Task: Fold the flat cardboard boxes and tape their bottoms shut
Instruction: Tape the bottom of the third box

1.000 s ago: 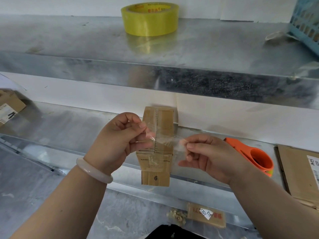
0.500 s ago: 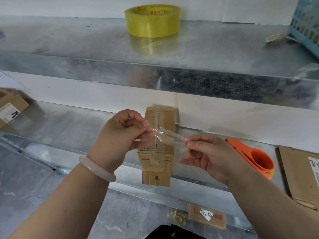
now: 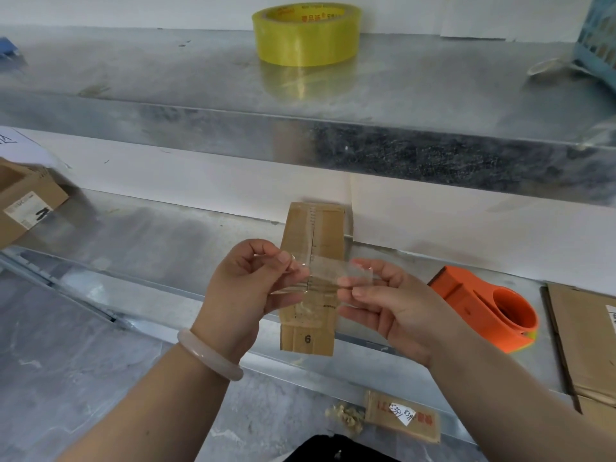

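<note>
1. From my remote station, I see both hands raised over the lower metal shelf [image 3: 160, 248], with a short strip of clear tape [image 3: 328, 271] stretched between them.
2. The left hand [image 3: 246, 285] pinches the strip's left end between thumb and forefinger, its other fingers curled in; a pale bangle [image 3: 208, 355] sits on that wrist.
3. The right hand [image 3: 396, 311] pinches the right end with thumb and fingertips.
4. The tape hangs just above a small cardboard box [image 3: 311, 228] that lies on the lower shelf, its centre seam running from near to far. The near end, marked "6", is at the shelf's front edge.
5. I cannot tell whether the strip touches the box.
6. To the right on the same shelf lies an orange tape dispenser [image 3: 490, 308], and beyond it, at the right edge, flat cardboard [image 3: 586, 345].
7. An open carton [image 3: 26, 205] stands at the far left.
8. A yellow tape roll [image 3: 306, 35] stands on the upper shelf [image 3: 133, 68], with a blue basket [image 3: 596, 38] at its right end.
9. On the floor below, a cardboard scrap [image 3: 403, 416] with red print lies beside a heap of pale shreds [image 3: 346, 416].
</note>
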The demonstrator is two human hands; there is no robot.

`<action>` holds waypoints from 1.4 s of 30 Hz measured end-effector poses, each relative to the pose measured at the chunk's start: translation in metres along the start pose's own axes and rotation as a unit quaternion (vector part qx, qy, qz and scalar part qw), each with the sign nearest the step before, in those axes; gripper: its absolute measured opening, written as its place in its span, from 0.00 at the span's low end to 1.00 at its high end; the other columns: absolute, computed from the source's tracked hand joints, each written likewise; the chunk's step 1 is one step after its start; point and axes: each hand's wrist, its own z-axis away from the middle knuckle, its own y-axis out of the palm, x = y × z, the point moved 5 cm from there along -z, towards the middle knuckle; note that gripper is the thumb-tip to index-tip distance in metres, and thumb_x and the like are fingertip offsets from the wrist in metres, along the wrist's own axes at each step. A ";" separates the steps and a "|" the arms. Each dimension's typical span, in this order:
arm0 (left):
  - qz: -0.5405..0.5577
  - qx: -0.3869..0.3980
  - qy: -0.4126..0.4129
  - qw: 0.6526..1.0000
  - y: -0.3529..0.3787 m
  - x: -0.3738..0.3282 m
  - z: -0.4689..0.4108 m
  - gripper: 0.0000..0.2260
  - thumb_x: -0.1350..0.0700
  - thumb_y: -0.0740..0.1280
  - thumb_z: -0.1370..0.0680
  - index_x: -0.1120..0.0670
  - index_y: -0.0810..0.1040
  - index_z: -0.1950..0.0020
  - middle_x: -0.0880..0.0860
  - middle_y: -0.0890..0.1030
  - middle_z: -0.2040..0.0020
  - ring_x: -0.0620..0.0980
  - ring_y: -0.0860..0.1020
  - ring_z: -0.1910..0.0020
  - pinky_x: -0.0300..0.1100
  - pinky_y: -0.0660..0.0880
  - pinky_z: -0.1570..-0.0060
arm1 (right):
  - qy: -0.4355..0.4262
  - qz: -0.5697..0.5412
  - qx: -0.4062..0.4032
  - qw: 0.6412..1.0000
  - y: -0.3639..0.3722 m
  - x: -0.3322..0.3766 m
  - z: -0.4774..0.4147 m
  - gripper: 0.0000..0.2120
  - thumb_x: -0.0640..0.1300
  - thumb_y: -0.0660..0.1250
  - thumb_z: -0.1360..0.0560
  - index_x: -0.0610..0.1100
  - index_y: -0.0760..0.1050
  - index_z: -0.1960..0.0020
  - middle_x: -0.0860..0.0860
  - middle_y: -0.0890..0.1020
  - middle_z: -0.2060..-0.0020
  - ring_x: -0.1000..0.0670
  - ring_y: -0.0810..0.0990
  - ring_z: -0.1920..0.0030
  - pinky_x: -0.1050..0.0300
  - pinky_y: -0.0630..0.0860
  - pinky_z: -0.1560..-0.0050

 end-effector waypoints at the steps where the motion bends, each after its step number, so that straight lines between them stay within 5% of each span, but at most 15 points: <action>1: 0.001 0.000 0.002 1.000 0.000 0.000 0.000 0.05 0.63 0.65 0.21 0.57 0.74 0.57 0.56 0.83 0.62 0.54 0.85 0.58 0.47 0.82 0.63 | -0.010 0.011 -0.004 1.000 0.000 0.001 0.000 0.20 0.24 0.63 0.27 0.39 0.75 0.39 0.41 0.86 0.57 0.47 0.86 0.60 0.50 0.84 0.55; 8: 0.038 0.003 -0.009 0.999 0.000 0.000 0.003 0.05 0.62 0.65 0.22 0.56 0.75 0.57 0.57 0.83 0.62 0.53 0.84 0.60 0.45 0.82 0.66 | -0.023 -0.011 0.006 1.000 0.000 0.004 0.005 0.19 0.25 0.62 0.25 0.40 0.76 0.39 0.41 0.86 0.55 0.48 0.86 0.58 0.53 0.84 0.55; 13: 0.038 0.004 -0.008 0.999 0.001 0.002 0.004 0.04 0.62 0.66 0.23 0.56 0.75 0.57 0.56 0.83 0.63 0.53 0.85 0.60 0.45 0.82 0.65 | -0.013 -0.032 0.004 0.999 -0.001 0.003 0.008 0.22 0.33 0.69 0.34 0.38 0.77 0.40 0.40 0.86 0.57 0.48 0.86 0.61 0.52 0.84 0.56; 18: 0.062 0.004 -0.028 0.998 0.002 0.005 0.003 0.04 0.62 0.66 0.23 0.56 0.75 0.57 0.56 0.83 0.62 0.53 0.85 0.60 0.43 0.82 0.68 | -0.044 -0.040 0.019 0.998 -0.004 0.007 0.010 0.21 0.23 0.60 0.26 0.39 0.76 0.38 0.42 0.86 0.57 0.47 0.86 0.56 0.52 0.84 0.54; 26: 0.114 -0.007 -0.072 0.991 0.007 0.009 0.004 0.05 0.62 0.66 0.22 0.55 0.75 0.57 0.56 0.83 0.62 0.52 0.85 0.59 0.43 0.82 0.68 | -0.152 0.064 -0.053 0.985 -0.006 0.018 0.009 0.18 0.27 0.67 0.27 0.45 0.79 0.43 0.44 0.86 0.59 0.45 0.86 0.56 0.53 0.83 0.52; 33: 0.129 -0.004 -0.084 0.988 0.009 0.009 0.005 0.05 0.62 0.65 0.22 0.56 0.75 0.57 0.56 0.83 0.61 0.52 0.85 0.59 0.44 0.81 0.68 | -0.133 0.032 -0.037 0.990 -0.003 0.014 0.005 0.25 0.32 0.72 0.36 0.45 0.77 0.40 0.43 0.86 0.55 0.44 0.86 0.51 0.52 0.83 0.52; 42: 0.128 0.002 -0.076 0.989 0.010 0.004 0.002 0.05 0.62 0.65 0.21 0.55 0.74 0.56 0.56 0.83 0.62 0.52 0.85 0.59 0.45 0.82 0.65 | -0.153 0.057 -0.073 0.984 -0.008 0.017 0.001 0.19 0.29 0.70 0.29 0.46 0.77 0.43 0.43 0.86 0.59 0.47 0.86 0.56 0.57 0.83 0.54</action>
